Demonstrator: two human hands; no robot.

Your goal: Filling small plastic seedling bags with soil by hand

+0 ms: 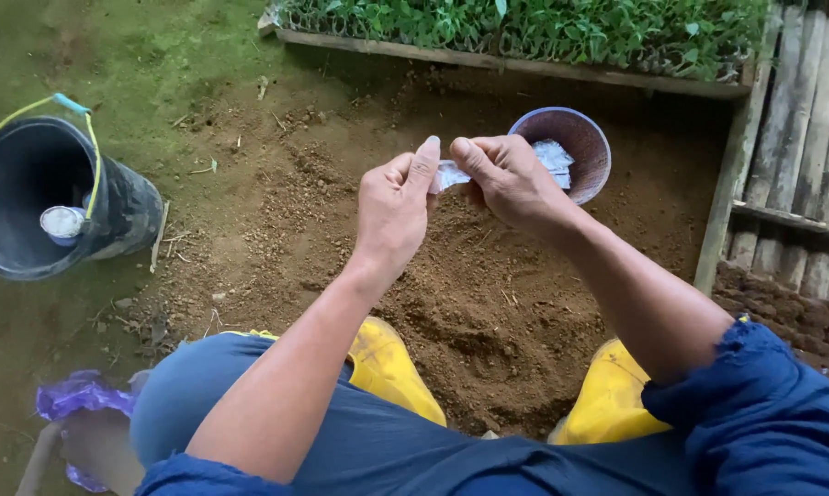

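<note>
Over loose soil (488,312), both hands pinch one small clear bag (448,174): left hand (396,207) and right hand (506,179) closed on it, beside purple bowl (591,152).

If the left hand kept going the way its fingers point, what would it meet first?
The left hand points up and slightly right. Beyond the small clear bag already in its grip, it would probably meet bare soil, then the seedling tray; depth is unclear.

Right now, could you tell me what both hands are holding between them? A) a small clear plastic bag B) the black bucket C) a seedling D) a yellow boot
A: the left hand and right hand pinch a small clear plastic bag above the loose soil.
</note>
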